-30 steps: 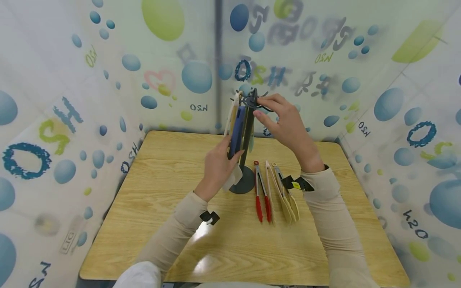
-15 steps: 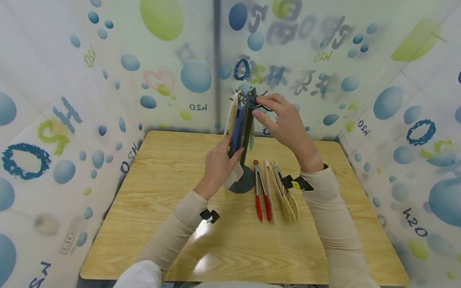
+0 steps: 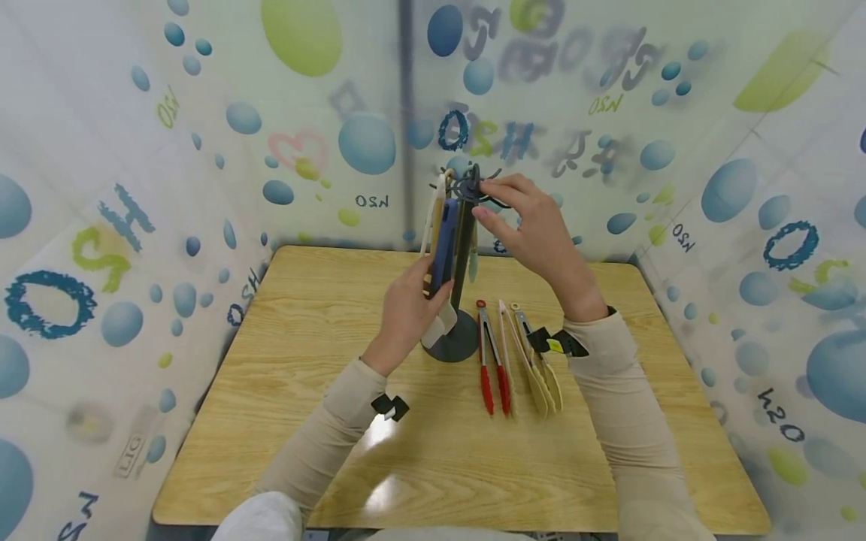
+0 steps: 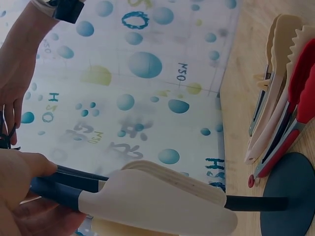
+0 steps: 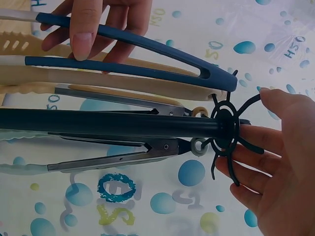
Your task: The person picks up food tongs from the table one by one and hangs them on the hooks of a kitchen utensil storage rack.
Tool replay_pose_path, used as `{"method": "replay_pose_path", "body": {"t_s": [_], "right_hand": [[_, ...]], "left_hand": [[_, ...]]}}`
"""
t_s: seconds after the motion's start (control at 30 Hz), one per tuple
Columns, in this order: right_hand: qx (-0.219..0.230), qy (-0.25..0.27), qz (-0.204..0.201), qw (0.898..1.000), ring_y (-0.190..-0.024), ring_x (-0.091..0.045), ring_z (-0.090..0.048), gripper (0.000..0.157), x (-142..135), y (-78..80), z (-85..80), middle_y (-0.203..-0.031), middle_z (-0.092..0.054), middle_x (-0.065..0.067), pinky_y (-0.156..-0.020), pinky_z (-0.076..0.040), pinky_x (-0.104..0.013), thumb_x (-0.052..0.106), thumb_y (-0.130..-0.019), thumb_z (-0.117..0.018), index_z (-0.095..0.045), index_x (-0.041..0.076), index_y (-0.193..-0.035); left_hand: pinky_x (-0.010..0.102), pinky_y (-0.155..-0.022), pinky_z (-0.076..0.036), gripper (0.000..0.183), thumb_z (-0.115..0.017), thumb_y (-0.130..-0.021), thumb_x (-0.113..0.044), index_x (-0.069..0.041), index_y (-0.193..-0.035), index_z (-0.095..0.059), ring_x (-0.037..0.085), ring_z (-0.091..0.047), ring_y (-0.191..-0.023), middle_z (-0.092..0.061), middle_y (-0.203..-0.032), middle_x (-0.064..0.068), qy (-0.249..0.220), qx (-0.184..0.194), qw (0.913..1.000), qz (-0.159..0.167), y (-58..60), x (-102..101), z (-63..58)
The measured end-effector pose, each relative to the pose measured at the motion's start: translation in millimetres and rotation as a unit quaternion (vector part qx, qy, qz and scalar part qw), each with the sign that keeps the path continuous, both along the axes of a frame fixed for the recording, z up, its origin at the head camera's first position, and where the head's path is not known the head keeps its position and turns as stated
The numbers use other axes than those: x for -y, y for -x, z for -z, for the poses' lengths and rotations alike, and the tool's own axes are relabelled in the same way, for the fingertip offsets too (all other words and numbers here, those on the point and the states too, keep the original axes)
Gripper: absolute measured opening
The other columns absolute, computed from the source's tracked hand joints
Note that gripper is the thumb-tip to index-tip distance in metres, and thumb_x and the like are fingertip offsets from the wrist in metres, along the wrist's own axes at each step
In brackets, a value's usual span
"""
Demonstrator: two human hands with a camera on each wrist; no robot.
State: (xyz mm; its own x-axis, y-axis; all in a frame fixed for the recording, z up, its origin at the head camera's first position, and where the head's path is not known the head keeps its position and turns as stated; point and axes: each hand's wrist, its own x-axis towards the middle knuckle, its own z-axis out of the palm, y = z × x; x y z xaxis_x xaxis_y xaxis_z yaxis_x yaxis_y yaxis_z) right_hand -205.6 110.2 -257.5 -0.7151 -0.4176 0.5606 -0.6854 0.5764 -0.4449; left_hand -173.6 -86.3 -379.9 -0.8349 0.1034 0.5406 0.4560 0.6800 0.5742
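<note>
My left hand (image 3: 406, 312) grips a pair of tongs with dark blue handles (image 5: 162, 46) and cream, paddle-like ends (image 4: 147, 201). The tongs' closed end is up beside the hooks of a dark utensil stand (image 3: 464, 255); whether it hangs on a hook cannot be told. My right hand (image 5: 280, 147) holds the stand's hook ring (image 5: 226, 125), its thumb tip on one hook and its fingers behind the others. Mint-tipped tongs (image 5: 108, 160) and beige tongs (image 5: 49, 76) hang from the stand.
Right of the stand's round base (image 3: 452, 346), red-tipped tongs (image 3: 485, 383), pale pink tongs (image 3: 506, 346) and beige tongs (image 3: 539, 383) lie on the wooden table (image 3: 304, 391). Printed curtain walls (image 3: 271, 150) rise close behind the table and along both sides.
Almost nothing differs. Both hands keep their places at the stand, with the left still on the blue-handled tongs; the stand shifts very slightly.
</note>
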Motion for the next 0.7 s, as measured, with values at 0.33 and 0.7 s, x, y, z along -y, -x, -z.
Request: {"method": "replay_pose_path", "body": {"t_s": [0.33, 0.7], "right_hand": [[0.004, -0.005, 0.005, 1.0, -0.12, -0.024, -0.053, 0.047, 0, -0.2, -1.6, -0.129, -0.056, -0.007, -0.099, -0.044, -0.043, 0.038, -0.093, -0.057, -0.055, 0.015, -0.134], [0.01, -0.013, 0.007, 1.0, -0.12, -0.024, -0.052, 0.048, 0, -2.0, -1.2, -0.13, -0.054, -0.007, -0.097, -0.044, -0.043, 0.04, -0.094, -0.055, -0.053, 0.016, -0.135]], "left_hand": [[0.024, -0.062, -0.056, 0.04, -0.065, -0.089, -0.028, -0.011, -0.124, -0.055, 0.015, -0.068, -0.084, -0.066, -0.102, 0.005, -0.01, 0.015, 0.9998, 0.008, -0.7, 5, 3.8], [0.025, -0.063, -0.056, 0.044, -0.066, -0.088, -0.029, -0.013, -0.127, -0.056, 0.016, -0.068, -0.086, -0.067, -0.103, 0.004, 0.006, 0.014, 0.9999, -0.001, -3.4, 16, -5.8]]}}
